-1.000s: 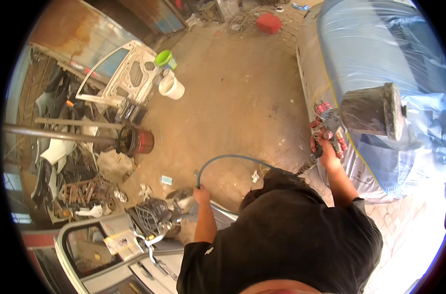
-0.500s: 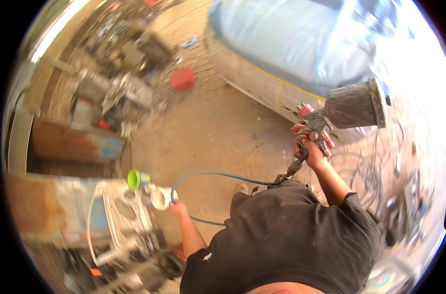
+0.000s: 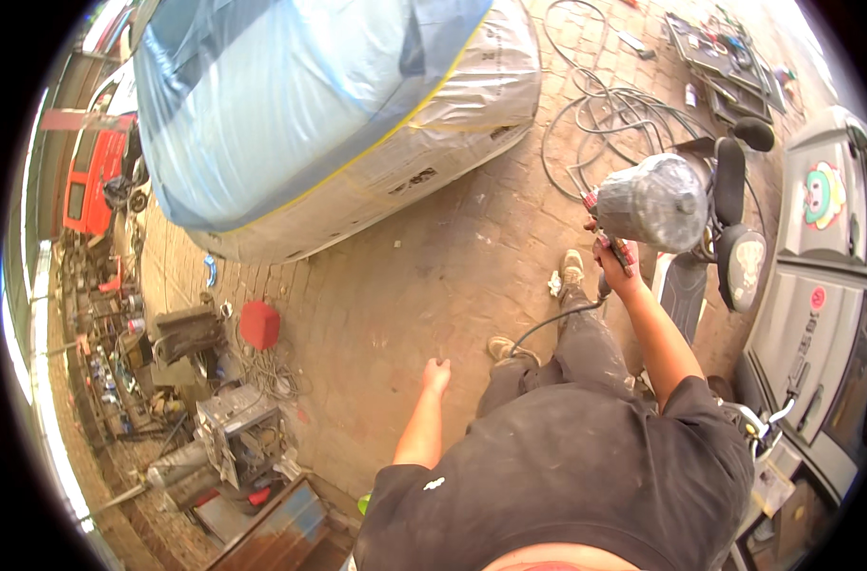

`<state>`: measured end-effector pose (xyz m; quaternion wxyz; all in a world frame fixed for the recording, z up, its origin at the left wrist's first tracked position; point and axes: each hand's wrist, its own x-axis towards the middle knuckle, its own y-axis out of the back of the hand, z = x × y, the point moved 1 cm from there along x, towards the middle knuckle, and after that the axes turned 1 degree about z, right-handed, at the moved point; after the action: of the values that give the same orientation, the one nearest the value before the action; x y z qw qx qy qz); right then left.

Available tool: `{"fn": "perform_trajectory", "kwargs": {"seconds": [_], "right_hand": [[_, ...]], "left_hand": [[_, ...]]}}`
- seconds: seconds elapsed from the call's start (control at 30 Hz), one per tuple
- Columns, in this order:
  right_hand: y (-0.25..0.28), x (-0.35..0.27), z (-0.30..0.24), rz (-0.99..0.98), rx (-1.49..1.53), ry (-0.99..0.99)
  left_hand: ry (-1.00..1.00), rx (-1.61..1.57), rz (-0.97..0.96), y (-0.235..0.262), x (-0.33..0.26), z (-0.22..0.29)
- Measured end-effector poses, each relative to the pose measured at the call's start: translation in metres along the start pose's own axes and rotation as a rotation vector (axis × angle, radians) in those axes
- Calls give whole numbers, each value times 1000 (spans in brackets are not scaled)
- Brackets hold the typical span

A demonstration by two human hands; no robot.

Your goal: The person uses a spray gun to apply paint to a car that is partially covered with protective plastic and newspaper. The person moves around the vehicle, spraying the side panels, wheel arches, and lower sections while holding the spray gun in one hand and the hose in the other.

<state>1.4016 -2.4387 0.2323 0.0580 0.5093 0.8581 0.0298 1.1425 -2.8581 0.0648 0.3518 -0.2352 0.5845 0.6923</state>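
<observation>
My right hand (image 3: pixel 622 274) is closed round the handle of a paint spray gun (image 3: pixel 626 253). The gun's large grey cup (image 3: pixel 654 205) sits above the hand, with red fittings beside it. A dark air hose (image 3: pixel 552 325) runs from below the handle toward my legs. To the left, my left hand (image 3: pixel 436 373) hangs over the floor with curled fingers; nothing shows in it. Beyond both hands stands a car (image 3: pixel 329 114) wrapped in blue film and printed masking paper, with a yellow tape line between them.
Close on my right are a scooter (image 3: pixel 686 295) and a grey vehicle (image 3: pixel 814 314). Hose coils (image 3: pixel 614 105) lie on the bricks at the far right, near a tool tray (image 3: pixel 724 62). At left are a red stool (image 3: pixel 259 324), metal parts and a cabinet (image 3: pixel 286 528).
I have turned to the right, and the wrapped car now lies ahead and left. My left hand has let go of the blue hose. The spray gun stays in my right hand.
</observation>
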Motion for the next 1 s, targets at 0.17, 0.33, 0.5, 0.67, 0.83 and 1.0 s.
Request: {"fn": "perform_trajectory", "kwargs": {"seconds": [0.17, 0.33, 0.5, 0.67, 0.83, 1.0], "right_hand": [[47, 39, 80, 92, -141, -146], [81, 113, 187, 166, -18, -176], [118, 187, 269, 151, -80, -21], [138, 239, 339, 87, -2, -32], [129, 278, 413, 23, 76, -90], [116, 327, 481, -50, 148, 40]], "left_hand": [[-288, 4, -162, -29, 13, 125], [-267, 15, -318, -89, 30, 204], [-294, 59, -371, -154, 80, 214], [-305, 181, -402, -199, 168, 198], [-381, 215, -299, -225, 298, 188], [-413, 345, -79, -197, 424, 179]]}}
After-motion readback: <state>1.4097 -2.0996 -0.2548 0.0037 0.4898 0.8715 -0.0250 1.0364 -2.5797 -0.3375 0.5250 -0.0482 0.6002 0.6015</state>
